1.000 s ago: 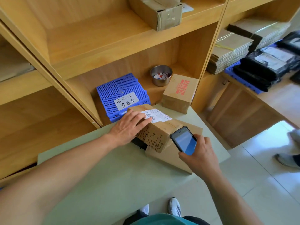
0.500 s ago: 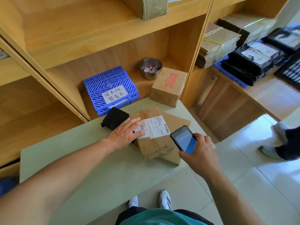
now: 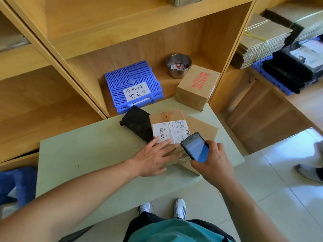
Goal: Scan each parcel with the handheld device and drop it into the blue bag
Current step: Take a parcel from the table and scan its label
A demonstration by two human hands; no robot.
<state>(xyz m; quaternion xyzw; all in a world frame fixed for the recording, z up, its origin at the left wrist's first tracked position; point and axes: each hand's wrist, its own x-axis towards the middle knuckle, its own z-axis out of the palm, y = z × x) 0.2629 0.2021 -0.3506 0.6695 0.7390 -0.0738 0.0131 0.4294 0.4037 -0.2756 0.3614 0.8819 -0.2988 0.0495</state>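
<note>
A small brown cardboard parcel (image 3: 167, 118) with a white barcode label lies on the pale green table (image 3: 97, 151), on top of a flat brown parcel (image 3: 204, 128). My left hand (image 3: 154, 157) rests flat on its near end, fingers straight. My right hand (image 3: 212, 160) grips the black handheld device (image 3: 195, 148), screen up, just right of the label. A black soft parcel (image 3: 137, 124) lies to the left of the box. Part of the blue bag (image 3: 16, 184) shows at the left edge, below the table.
A MAKEUP carton (image 3: 197, 86), a steel cup (image 3: 178, 66) and a blue crate (image 3: 132, 84) with a handwritten label sit on the wooden shelf behind the table. Flat cartons and black parcels are stacked at right. Another person's shoes (image 3: 307, 172) stand on the tiled floor.
The labelled parcel was tipped from its side to lie label-up. My left hand slid from its far top to its near end. The device moved closer to the label.
</note>
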